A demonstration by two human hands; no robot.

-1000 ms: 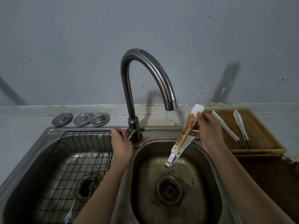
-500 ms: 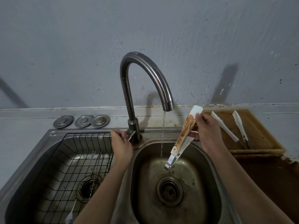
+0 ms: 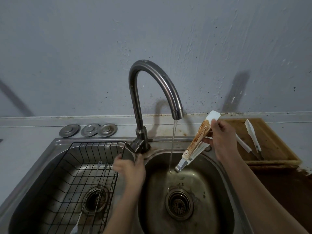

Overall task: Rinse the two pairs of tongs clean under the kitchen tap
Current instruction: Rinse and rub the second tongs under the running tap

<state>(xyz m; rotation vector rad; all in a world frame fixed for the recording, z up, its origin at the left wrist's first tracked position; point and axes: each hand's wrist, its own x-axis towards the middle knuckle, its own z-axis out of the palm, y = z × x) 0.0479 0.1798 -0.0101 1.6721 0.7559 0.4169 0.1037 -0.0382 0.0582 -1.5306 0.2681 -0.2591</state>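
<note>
At nine o'clock the black wire basket (image 3: 70, 168) sits in the left basin of the steel double sink (image 3: 55, 144). Near centre, the left hand (image 3: 130, 168) is blurred, just below the lever of the curved dark metal tap (image 3: 152, 78); whether its fingers grip the lever I cannot tell. A thin stream of water (image 3: 172, 144) falls into the right basin. At three o'clock the right hand (image 3: 221, 141) pinches the sauce-stained white plastic tongs with a metal hinge end (image 3: 195, 146) near the tips, hinge down, just beside the stream. They look light and stiff, likely slick once wet, so a firm pinch mid-arm suits. The second white tongs (image 3: 253, 137) lie on the wooden tray (image 3: 276, 146) on the counter (image 3: 25, 132).
</note>
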